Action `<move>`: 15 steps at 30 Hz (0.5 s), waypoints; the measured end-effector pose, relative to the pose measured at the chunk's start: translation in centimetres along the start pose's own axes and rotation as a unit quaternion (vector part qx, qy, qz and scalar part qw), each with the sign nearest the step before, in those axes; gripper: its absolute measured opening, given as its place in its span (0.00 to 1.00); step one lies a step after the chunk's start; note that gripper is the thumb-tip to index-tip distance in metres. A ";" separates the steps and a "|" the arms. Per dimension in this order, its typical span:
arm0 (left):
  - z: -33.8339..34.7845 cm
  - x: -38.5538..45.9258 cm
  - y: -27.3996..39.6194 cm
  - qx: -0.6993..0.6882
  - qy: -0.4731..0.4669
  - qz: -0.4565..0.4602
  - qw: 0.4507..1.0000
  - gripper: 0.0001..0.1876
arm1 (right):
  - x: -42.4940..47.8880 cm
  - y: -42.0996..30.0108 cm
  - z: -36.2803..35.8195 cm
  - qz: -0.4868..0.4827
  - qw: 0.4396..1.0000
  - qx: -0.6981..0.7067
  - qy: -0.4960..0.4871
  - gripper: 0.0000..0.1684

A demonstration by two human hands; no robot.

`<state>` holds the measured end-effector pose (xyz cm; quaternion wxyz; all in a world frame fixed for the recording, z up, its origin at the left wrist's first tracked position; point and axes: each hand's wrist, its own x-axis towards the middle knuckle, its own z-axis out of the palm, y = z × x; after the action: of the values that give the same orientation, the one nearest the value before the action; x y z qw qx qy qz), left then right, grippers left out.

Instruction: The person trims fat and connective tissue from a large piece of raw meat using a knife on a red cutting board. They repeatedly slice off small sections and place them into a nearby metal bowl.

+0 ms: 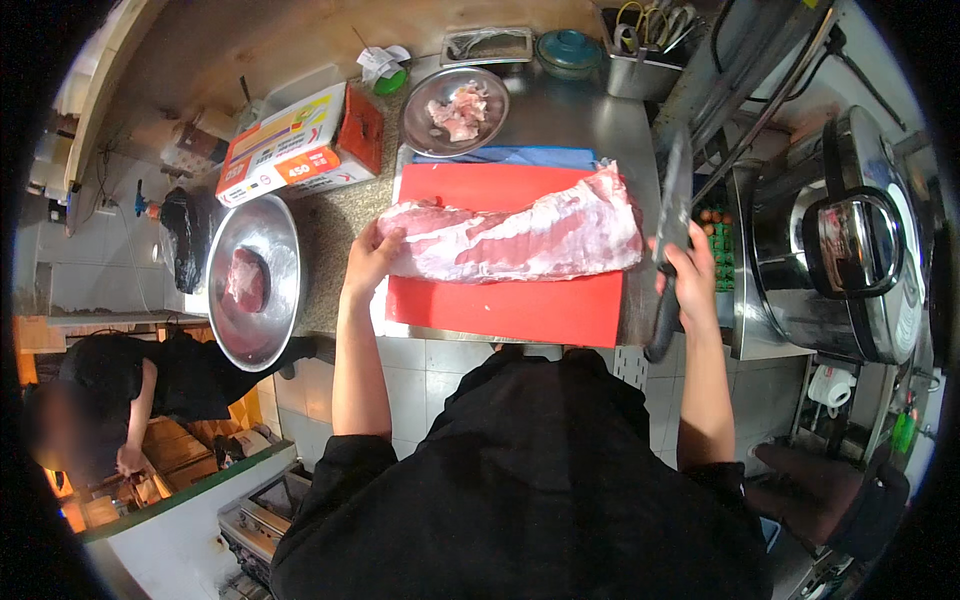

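A long slab of raw meat (517, 236) with white fat streaks lies across a red cutting board (487, 307). My left hand (373, 259) grips its left end, thumb on top; the fingers beneath are hidden. Beyond the slab's right end, my right hand (690, 266) holds a large kitchen knife (675, 187) by its black handle, blade pointing away from me. The blade is apart from the meat. Behind the board, a steel bowl (416, 124) contains pale meat trimmings (459, 112). Another steel bowl (277, 322), at the left, has a piece of red meat (246, 281) in it.
A folded blue cloth (510, 156) lies behind the board. Cardboard boxes (289, 146) stand at the back left. At right are a large steel pot (787, 247) and a tray of eggs (720, 232). A person (150, 375) bends at the far left; another person's leg (810, 480) shows lower right.
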<state>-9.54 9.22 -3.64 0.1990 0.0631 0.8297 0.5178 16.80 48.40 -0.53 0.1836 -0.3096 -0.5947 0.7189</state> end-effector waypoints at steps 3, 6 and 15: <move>-0.3 0.3 0.0 -0.010 0.018 -0.043 0.999 0.28 | 3.6 2.0 1.1 -0.022 0.999 0.025 -0.037 0.25; -0.9 0.0 0.3 -0.006 0.009 -0.068 0.998 0.27 | 4.9 3.0 2.1 -0.006 0.999 0.015 -0.029 0.25; -1.7 -3.0 -5.4 -0.490 -0.083 -0.043 0.866 0.28 | 5.3 4.0 1.4 -0.012 0.998 0.023 -0.050 0.28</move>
<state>-6.90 4.36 -6.95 0.2947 -0.0361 0.4512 0.8416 12.41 49.81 -5.47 0.1696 -0.2619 -0.5900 0.7447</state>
